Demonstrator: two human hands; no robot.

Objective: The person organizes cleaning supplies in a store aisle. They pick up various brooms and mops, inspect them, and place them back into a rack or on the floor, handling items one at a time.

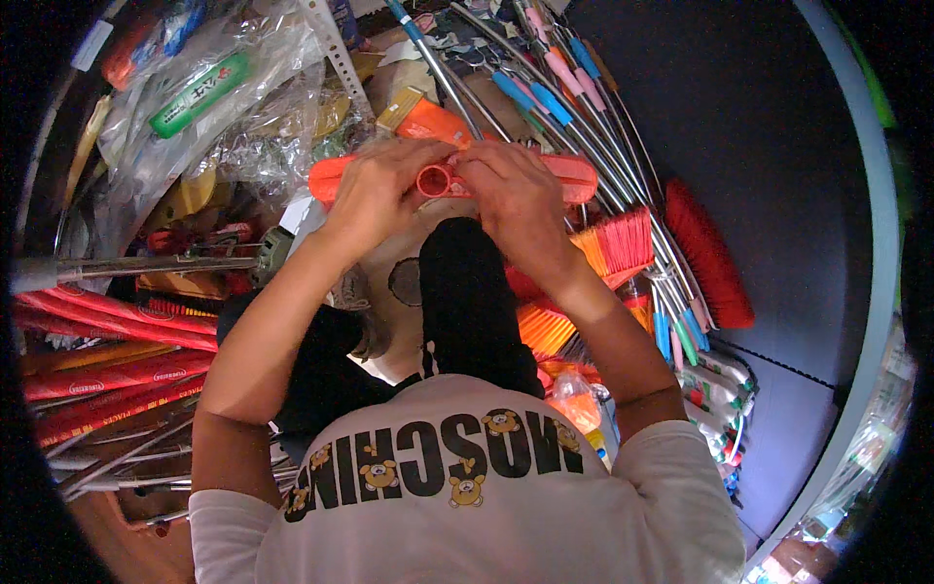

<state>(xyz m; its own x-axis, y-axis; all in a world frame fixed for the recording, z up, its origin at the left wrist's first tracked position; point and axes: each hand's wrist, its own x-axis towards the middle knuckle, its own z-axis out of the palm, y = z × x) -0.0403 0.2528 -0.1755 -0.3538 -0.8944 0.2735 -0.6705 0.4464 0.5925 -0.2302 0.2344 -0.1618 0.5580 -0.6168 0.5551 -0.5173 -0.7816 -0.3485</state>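
Observation:
Both hands grip a long red plastic head point(580, 177) with a round, hollow socket facing up, likely a broom head; its underside is hidden. My left hand point(376, 179) closes over it on one side of the socket, and my right hand point(507, 175) on the other, fingertips close to the socket. Past the hands lies an orange plastic piece point(434, 123) with a tan end. Beside my right forearm is a broom head with red and orange bristles point(620, 244).
Metal poles with coloured grips point(584, 124) lean at the right, by a red brush point(704, 255). Clear plastic bags point(277, 95) fill the upper left. Red-wrapped poles point(131, 372) lie at the left. A perforated metal upright point(337, 58) stands ahead.

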